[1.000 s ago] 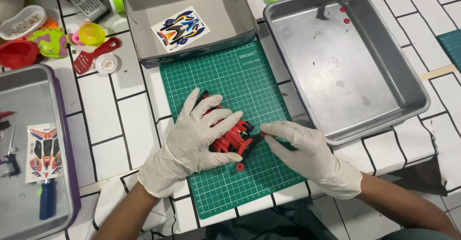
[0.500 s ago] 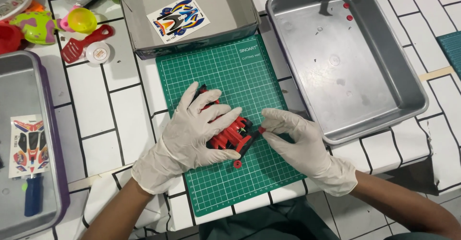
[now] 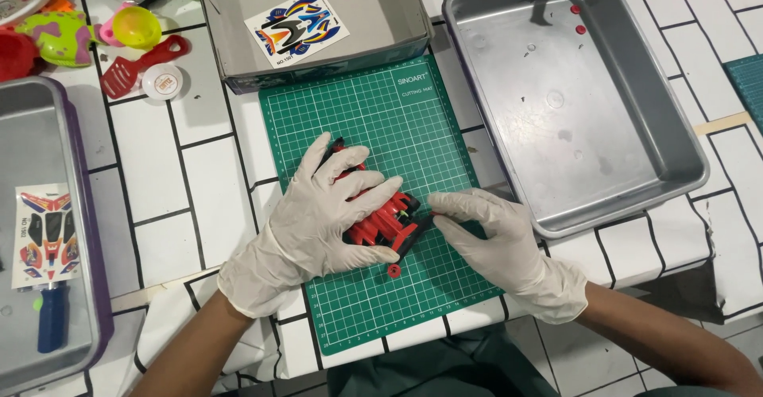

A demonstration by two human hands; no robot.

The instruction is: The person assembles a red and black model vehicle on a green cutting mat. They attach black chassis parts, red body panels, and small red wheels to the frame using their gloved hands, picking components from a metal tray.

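Red toy car (image 3: pixel 381 218) stays gripped by both gloved hands, left hand (image 3: pixel 318 214) and right hand (image 3: pixel 489 234) barely shifted.

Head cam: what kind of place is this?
Likely a hobby or toy-assembly workbench. A green cutting mat lies on a white tiled table, metal trays flank it, and gloved hands, left hand and right hand, hold a red toy car.
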